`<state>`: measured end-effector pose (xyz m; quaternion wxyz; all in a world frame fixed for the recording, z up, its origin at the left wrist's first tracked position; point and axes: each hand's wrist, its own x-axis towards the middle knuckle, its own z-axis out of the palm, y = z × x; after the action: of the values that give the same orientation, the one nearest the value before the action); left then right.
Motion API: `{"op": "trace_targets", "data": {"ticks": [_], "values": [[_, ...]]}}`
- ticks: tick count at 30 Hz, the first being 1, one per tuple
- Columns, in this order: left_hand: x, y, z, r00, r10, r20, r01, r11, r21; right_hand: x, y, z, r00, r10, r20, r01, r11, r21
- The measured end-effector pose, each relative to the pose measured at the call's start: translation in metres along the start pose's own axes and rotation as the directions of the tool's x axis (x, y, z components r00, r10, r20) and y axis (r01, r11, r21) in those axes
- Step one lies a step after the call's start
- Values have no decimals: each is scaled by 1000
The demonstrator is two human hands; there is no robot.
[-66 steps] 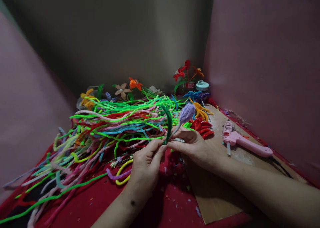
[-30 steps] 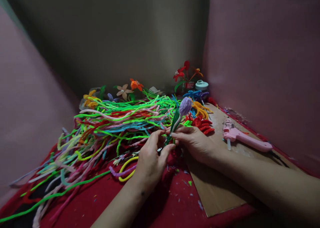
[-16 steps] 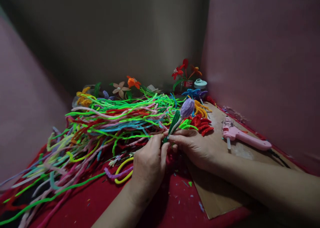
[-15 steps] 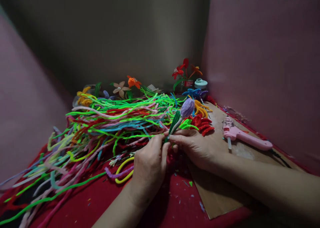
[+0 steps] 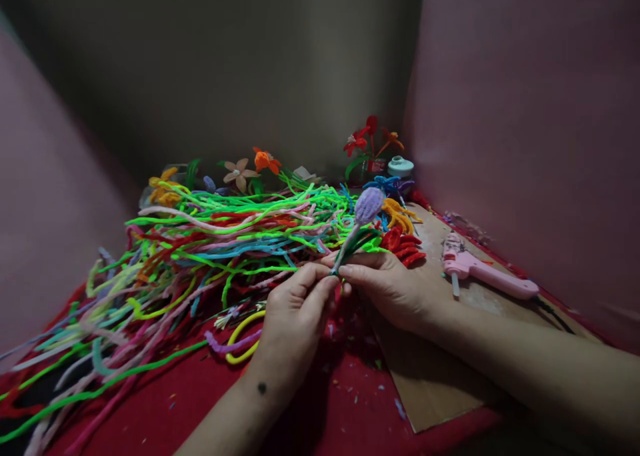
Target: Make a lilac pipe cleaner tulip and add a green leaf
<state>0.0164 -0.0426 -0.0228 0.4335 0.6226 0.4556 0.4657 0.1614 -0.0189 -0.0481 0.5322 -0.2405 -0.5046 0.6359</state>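
Note:
Between my two hands stands a pipe-cleaner tulip point(image 5: 369, 206) with a purple bud, a pale stem and a dark green leaf point(image 5: 361, 240) leaning to the right. My left hand point(image 5: 300, 303) pinches the base of the stem between thumb and forefinger. From the other side, my right hand point(image 5: 385, 284) closes its thumb and fingers on the same spot, where the green leaf meets the stem. The lowest end of the stem is hidden by my fingers. Bright green and red pipe-cleaner pieces point(image 5: 403, 246) lie just behind my right hand.
A large heap of coloured pipe cleaners point(image 5: 240, 229) spreads across the left. A pink glue gun point(image 5: 490, 276) rests on a cardboard sheet point(image 5: 440, 389) at right. Finished flowers point(image 5: 240, 174) and a pale blue bottle point(image 5: 400, 167) stand at the back. Scraps litter the red cloth point(image 5: 345, 403).
The tulip's bud has shifted slightly left and down. Its green leaf has swung from the stem's left side to its right. My left wrist has turned a little.

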Motion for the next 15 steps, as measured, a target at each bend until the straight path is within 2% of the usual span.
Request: {"op": "trace_targets", "data": {"ticks": [2,4,8,11,13,15], "values": [[1,2,0,989,-138,53,145,976,-163,1,1,-1,1000,19,23,-20,1000,10],[1,1,0,968,-213,131,243,923,-300,2,2,-2,999,29,46,-30,999,37],[3,-6,-3,908,-250,338,399,765,-506,2,0,-4,996,32,86,-34,999,19],[4,-8,-6,859,-235,454,476,693,-541,1,-2,-5,992,0,129,5,999,-37],[4,-7,-7,849,-232,475,478,720,-503,1,-2,-4,989,-46,139,52,998,-41],[3,-4,-6,878,-236,417,404,833,-379,0,-1,-4,991,-63,114,67,997,-30]]}}
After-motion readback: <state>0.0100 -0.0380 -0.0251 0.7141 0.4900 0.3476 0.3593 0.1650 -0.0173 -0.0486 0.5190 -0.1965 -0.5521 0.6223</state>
